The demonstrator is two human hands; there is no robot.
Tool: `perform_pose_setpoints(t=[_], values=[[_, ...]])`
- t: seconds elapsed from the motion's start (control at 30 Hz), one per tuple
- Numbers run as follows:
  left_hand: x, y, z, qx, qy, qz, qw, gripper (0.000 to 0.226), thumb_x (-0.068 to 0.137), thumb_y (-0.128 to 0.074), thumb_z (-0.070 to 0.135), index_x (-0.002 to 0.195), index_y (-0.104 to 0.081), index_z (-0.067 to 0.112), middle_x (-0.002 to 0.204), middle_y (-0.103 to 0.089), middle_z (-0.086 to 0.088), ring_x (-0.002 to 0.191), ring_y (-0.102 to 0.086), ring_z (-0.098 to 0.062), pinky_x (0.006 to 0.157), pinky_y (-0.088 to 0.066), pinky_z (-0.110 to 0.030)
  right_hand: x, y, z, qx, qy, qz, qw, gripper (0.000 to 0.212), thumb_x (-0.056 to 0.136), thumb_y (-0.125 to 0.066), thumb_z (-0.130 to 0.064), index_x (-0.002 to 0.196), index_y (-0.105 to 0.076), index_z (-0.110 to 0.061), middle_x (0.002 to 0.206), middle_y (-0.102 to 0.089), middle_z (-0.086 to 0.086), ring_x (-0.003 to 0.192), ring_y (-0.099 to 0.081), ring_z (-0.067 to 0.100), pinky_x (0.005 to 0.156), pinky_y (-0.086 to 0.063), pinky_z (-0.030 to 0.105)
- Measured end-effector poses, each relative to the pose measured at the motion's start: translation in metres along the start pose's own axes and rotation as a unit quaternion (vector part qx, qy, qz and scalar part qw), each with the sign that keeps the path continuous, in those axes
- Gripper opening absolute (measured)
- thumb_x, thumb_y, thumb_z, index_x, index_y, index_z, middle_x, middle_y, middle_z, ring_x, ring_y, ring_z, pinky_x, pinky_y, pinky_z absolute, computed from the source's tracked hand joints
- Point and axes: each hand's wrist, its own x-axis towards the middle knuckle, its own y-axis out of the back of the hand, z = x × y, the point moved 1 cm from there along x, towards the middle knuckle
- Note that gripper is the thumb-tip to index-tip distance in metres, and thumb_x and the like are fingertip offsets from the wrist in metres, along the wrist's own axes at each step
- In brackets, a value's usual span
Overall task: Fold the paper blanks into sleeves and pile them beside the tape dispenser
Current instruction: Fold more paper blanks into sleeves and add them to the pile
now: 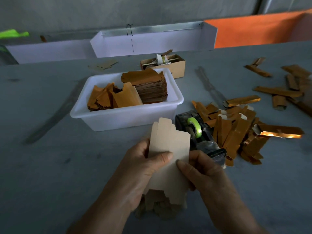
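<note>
A grey worktable [50, 166] fills the frame beneath a grey wall, with white trough-like trays [152, 43] along its far edge and an orange panel [253, 31] in the upper right. At lower centre, a person holds a pale kraft paper blank [168, 149] upright over a small stack of similar blanks [160, 203], its notched tabs pointing toward the top of the frame. The left hand [140, 169] curls around the blank's left edge, thumb pressed flat across its face; the right hand [200, 173] pinches the right edge, thumb on the front and fingers tucked behind. Just right of the blank stands a black tape dispenser [200, 132] carrying a green roll of tape [195, 126]. Touching the dispenser's right side, a loose pile of gold-foil folded sleeves [236, 129] spreads across the centre right, with more scattered sleeves [278, 92] lying well apart toward the upper right edge. Above the hands, at centre, a white plastic tub [128, 115] holds a tall stack of unfolded blanks [150, 86] on its right side and a looser bunch leaning on its left. Behind the tub sits a small open cardboard box [175, 65] containing odds and ends too small to identify.
</note>
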Motion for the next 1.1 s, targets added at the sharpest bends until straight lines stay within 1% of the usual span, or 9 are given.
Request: perform_pose_setpoints(t=[0.1, 0.27, 0.43, 0.53, 0.67, 0.77, 0.87, 1.0, 1.1], values=[[-0.002, -0.005, 0.0, 0.024, -0.013, 0.015, 1.0, 0.031, 0.072, -0.077, 0.025, 0.103, -0.069, 0.024, 0.089, -0.076, 0.005, 0.082, -0.071, -0.01, 0.071, -0.05, -0.029, -0.001, -0.001, 0.001, -0.035, 0.019, 0.022, 0.999, 0.004, 0.084, -0.063, -0.011, 0.083, -0.064, -0.015, 0.056, -0.059, -0.012, 0.051, -0.051, -0.005, 0.047, -0.04, 0.01], [-0.003, -0.01, -0.006, 0.047, -0.023, 0.052, 0.997, 0.015, 0.081, -0.072, 0.015, 0.092, -0.071, 0.025, 0.083, -0.075, 0.004, 0.078, -0.071, -0.011, 0.07, -0.053, -0.031, -0.005, -0.002, 0.004, -0.206, 0.08, 0.115, 0.968, 0.016, 0.079, -0.068, -0.028, 0.082, -0.053, -0.032, 0.074, -0.063, -0.024, 0.067, -0.06, -0.006, 0.049, -0.046, 0.011], [-0.005, -0.019, -0.007, 0.091, -0.075, 0.109, 0.987, 0.017, 0.081, -0.072, 0.013, 0.087, -0.07, 0.029, 0.076, -0.073, 0.005, 0.071, -0.069, -0.011, 0.063, -0.055, -0.034, -0.008, -0.01, 0.0, -0.252, 0.129, 0.162, 0.945, 0.024, 0.075, -0.071, -0.03, 0.081, -0.048, -0.03, 0.062, -0.059, -0.004, 0.065, -0.058, -0.003, 0.049, -0.046, 0.013], [-0.008, -0.026, -0.006, 0.103, -0.092, 0.118, 0.983, 0.017, 0.081, -0.071, 0.012, 0.087, -0.067, 0.028, 0.073, -0.071, 0.0, 0.071, -0.068, -0.019, 0.064, -0.057, -0.04, -0.011, -0.015, -0.001, -0.235, 0.152, 0.129, 0.951, 0.024, 0.079, -0.068, -0.028, 0.088, -0.046, -0.034, 0.072, -0.063, -0.001, 0.058, -0.061, 0.006, 0.05, -0.051, 0.019], [-0.01, -0.023, 0.0, -0.018, -0.021, 0.057, 0.998, 0.019, 0.089, -0.06, 0.013, 0.082, -0.072, 0.026, 0.078, -0.073, -0.008, 0.072, -0.07, -0.023, 0.061, -0.057, -0.033, -0.014, -0.014, -0.006, -0.184, 0.149, 0.025, 0.971, 0.031, 0.076, -0.052, -0.054, 0.103, -0.047, -0.037, 0.083, -0.066, -0.007, 0.068, -0.067, 0.007, 0.06, -0.056, 0.025], [-0.014, -0.021, 0.001, -0.047, -0.025, 0.005, 0.999, 0.026, 0.087, -0.065, 0.04, 0.083, -0.071, 0.016, 0.081, -0.07, -0.018, 0.071, -0.067, -0.028, 0.065, -0.053, -0.041, -0.013, -0.011, -0.006, -0.173, 0.149, 0.033, 0.973, 0.033, 0.075, -0.05, -0.052, 0.104, -0.051, -0.034, 0.085, -0.067, -0.014, 0.071, -0.068, 0.003, 0.063, -0.055, 0.018], [-0.013, -0.019, -0.002, -0.016, -0.057, 0.014, 0.998, 0.01, 0.087, -0.068, 0.028, 0.089, -0.074, 0.021, 0.082, -0.074, -0.008, 0.078, -0.07, -0.027, 0.076, -0.057, -0.048, -0.012, -0.009, -0.004, -0.179, 0.125, 0.031, 0.975, 0.022, 0.08, -0.057, -0.038, 0.102, -0.052, -0.037, 0.083, -0.069, -0.01, 0.075, -0.068, 0.003, 0.066, -0.056, 0.021], [-0.013, -0.011, -0.001, -0.018, -0.005, -0.013, 1.0, 0.017, 0.084, -0.063, 0.026, 0.096, -0.075, 0.022, 0.095, -0.075, -0.009, 0.095, -0.07, -0.028, 0.094, -0.049, -0.056, -0.012, -0.003, -0.005, -0.197, 0.076, 0.093, 0.973, 0.042, 0.057, -0.048, -0.062, 0.09, -0.049, -0.035, 0.078, -0.064, -0.006, 0.074, -0.063, -0.002, 0.058, -0.053, 0.016], [-0.016, -0.011, 0.003, 0.006, 0.018, -0.071, 0.997, 0.027, 0.077, -0.066, 0.033, 0.101, -0.074, 0.023, 0.097, -0.075, -0.005, 0.097, -0.07, -0.023, 0.095, -0.049, -0.051, -0.009, -0.002, -0.007, -0.147, 0.054, 0.088, 0.984, 0.048, 0.055, -0.052, -0.065, 0.09, -0.057, -0.032, 0.081, -0.066, -0.004, 0.079, -0.065, 0.007, 0.068, -0.055, 0.024]])
